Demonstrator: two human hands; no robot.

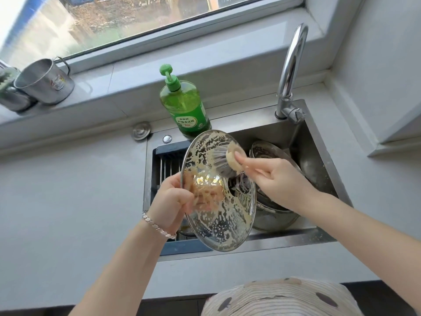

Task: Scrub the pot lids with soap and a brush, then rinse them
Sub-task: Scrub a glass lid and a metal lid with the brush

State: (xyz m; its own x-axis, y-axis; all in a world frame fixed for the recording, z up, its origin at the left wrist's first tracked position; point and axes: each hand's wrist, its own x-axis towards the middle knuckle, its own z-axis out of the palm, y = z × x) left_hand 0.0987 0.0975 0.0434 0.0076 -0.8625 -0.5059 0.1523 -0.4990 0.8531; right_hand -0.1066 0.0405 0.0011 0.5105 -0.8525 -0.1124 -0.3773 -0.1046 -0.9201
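Lid (218, 224): being held tilted over the sink (262, 131), its 9 o'clock edge clamped by the fingers of the left hand (169, 202).
Brush (224, 158): being pressed at the lid's 1 o'clock, gripped by the right hand (275, 179).

Over the sink (273, 131), the left grip (169, 201) holds a foamy glass lid (223, 224) tilted up by its left edge. The right grip (273, 176) presses a round brush (224, 159) against the lid's upper part, a green soap bottle (186, 106) standing just behind

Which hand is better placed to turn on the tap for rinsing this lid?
Right. The right hand, holding only the brush, is nearer the tap; the left hand grips the soapy lid.
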